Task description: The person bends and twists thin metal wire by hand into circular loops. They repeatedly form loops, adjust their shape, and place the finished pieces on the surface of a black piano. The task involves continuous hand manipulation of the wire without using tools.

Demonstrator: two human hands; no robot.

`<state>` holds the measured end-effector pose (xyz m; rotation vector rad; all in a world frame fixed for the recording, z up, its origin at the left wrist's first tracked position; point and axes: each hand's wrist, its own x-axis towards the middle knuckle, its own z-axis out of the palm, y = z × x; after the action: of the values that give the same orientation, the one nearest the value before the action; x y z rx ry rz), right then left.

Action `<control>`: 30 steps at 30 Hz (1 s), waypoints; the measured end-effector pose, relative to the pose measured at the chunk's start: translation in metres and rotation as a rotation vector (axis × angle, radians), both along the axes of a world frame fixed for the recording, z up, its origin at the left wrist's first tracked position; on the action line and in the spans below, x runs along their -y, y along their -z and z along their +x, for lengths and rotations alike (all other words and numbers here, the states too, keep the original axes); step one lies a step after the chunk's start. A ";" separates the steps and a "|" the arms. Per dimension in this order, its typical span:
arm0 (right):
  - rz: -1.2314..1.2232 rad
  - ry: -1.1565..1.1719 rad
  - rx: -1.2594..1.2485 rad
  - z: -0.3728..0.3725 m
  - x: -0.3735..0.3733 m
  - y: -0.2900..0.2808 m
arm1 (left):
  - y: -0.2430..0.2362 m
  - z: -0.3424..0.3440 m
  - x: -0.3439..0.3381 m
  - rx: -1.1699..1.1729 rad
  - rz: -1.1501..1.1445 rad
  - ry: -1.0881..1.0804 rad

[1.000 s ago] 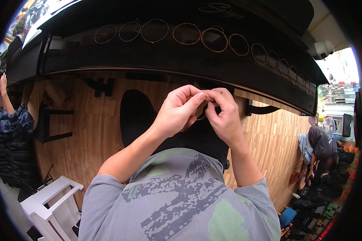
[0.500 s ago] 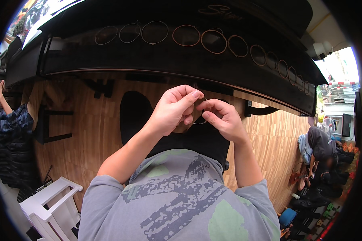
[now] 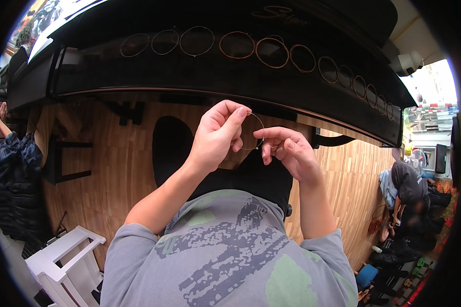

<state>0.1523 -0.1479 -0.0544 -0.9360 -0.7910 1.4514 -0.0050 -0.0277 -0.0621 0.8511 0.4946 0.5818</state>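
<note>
My left hand (image 3: 219, 134) pinches the upper left of a thin coiled guitar string (image 3: 262, 121) between thumb and forefinger. The coil hangs as a small ring above my lap, with a tiny ball-like end at its lower edge. At the coil's right side is my right hand (image 3: 291, 149), its forefinger stretched toward the ring and its thumb apart from it. Whether that forefinger touches the wire I cannot tell. Beyond my hands, several more coiled strings (image 3: 197, 55) lie in a curved row, silvery ones on the left and copper-coloured ones toward the right.
The row rests on a glossy black piano (image 3: 138, 77). A white wooden stand (image 3: 69, 256) is at the lower left. One person in a checked shirt (image 3: 15, 153) is at the far left; another person in dark clothes (image 3: 410, 184) bends down at the right. The floor (image 3: 351, 189) is wood.
My right hand's fingers have loosened from the string and spread, moving slightly right. My left hand keeps its pinch, and more of the ring shows. The person at the far left has moved their hands.
</note>
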 end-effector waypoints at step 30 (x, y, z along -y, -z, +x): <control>-0.130 0.090 0.210 -0.005 -0.009 0.002 | -0.010 0.002 0.010 0.001 0.039 0.016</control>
<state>0.1472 -0.1390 -0.0562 -1.2230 -0.8032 1.3530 -0.0030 -0.0378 -0.0525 0.8909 0.4768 0.5786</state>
